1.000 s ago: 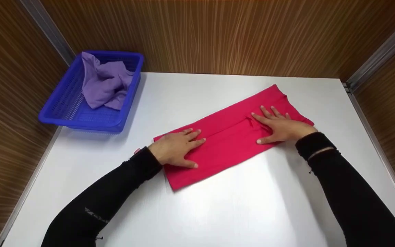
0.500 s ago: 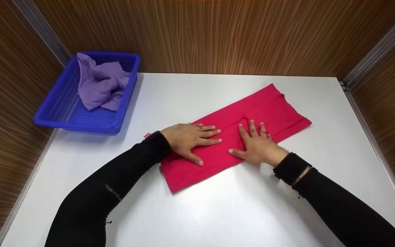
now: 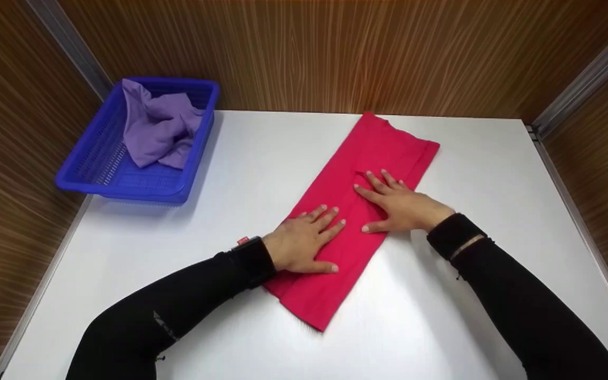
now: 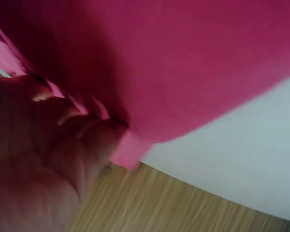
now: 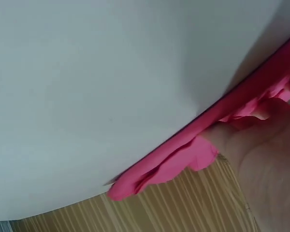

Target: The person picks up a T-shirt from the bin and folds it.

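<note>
A red cloth garment [image 3: 330,195], folded into a long strip, lies slantwise on the white table in the head view, its far end near the back wall. My left hand [image 3: 306,243] rests on its nearer half with fingers spread. Farther up, my right hand [image 3: 401,206] presses on the strip's right side, fingers spread, beside a small crease. In the left wrist view the pink-looking cloth [image 4: 183,67] fills the upper part, with the left hand [image 4: 53,150] against it. The right wrist view has the cloth's edge [image 5: 169,162] beside the right hand [image 5: 261,150].
A blue plastic basket [image 3: 66,182] stands at the back left of the white table [image 3: 415,316], with a crumpled purple cloth [image 3: 159,129] inside. Wood-grain panels [image 3: 304,53] enclose the back and both sides.
The red garment has turned counter-clockwise on the table, its far end swinging up and left, its near end down and right. Both hands moved with it, staying flat on the cloth.
</note>
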The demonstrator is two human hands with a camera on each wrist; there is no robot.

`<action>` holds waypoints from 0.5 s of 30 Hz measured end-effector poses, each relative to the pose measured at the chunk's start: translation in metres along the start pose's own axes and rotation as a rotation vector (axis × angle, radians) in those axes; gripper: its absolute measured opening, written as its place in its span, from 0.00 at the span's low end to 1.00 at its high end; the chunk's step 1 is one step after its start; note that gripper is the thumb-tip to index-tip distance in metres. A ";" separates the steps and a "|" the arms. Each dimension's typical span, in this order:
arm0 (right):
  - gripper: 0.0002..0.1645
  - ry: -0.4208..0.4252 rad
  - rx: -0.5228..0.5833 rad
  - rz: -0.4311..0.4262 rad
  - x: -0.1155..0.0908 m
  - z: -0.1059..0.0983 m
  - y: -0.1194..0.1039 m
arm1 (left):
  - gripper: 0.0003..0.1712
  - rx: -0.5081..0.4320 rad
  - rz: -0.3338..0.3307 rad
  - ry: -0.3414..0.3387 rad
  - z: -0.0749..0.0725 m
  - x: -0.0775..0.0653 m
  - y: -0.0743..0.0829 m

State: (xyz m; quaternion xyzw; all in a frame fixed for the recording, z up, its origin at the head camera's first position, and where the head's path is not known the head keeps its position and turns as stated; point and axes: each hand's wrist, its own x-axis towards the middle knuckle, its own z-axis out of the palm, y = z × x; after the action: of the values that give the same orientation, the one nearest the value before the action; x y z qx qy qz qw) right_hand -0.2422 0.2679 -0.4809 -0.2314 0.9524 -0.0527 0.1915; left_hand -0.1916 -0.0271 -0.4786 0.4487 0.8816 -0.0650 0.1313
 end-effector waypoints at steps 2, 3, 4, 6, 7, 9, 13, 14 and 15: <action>0.63 0.014 -0.003 -0.013 0.000 0.000 0.000 | 0.57 0.008 0.001 -0.001 -0.004 0.000 -0.001; 0.62 0.026 -0.001 -0.007 -0.001 0.001 -0.001 | 0.55 0.018 0.012 0.002 -0.006 0.000 -0.004; 0.61 0.036 0.005 0.004 -0.002 0.002 -0.004 | 0.53 0.031 0.031 0.010 -0.008 0.001 -0.009; 0.59 0.049 0.035 0.046 -0.006 0.003 -0.014 | 0.50 0.060 0.090 0.037 -0.014 0.003 -0.023; 0.58 0.051 0.056 0.070 -0.009 0.004 -0.020 | 0.48 0.080 0.123 0.053 -0.015 0.006 -0.031; 0.57 0.052 0.095 0.121 -0.014 0.007 -0.033 | 0.47 0.112 0.188 0.077 -0.016 0.011 -0.048; 0.60 0.038 0.102 0.172 -0.019 0.013 -0.052 | 0.48 0.105 0.282 0.062 -0.013 0.019 -0.073; 0.61 0.038 0.093 0.169 -0.019 0.015 -0.054 | 0.49 0.091 0.291 0.048 -0.011 0.020 -0.075; 0.61 0.037 0.081 0.163 -0.019 0.016 -0.054 | 0.49 0.073 0.293 0.035 -0.009 0.021 -0.077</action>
State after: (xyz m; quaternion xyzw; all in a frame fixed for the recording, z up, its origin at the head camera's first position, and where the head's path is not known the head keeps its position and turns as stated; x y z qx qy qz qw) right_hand -0.1979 0.2282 -0.4792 -0.1442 0.9685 -0.0797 0.1869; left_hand -0.2669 -0.0537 -0.4762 0.5783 0.8057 -0.0694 0.1074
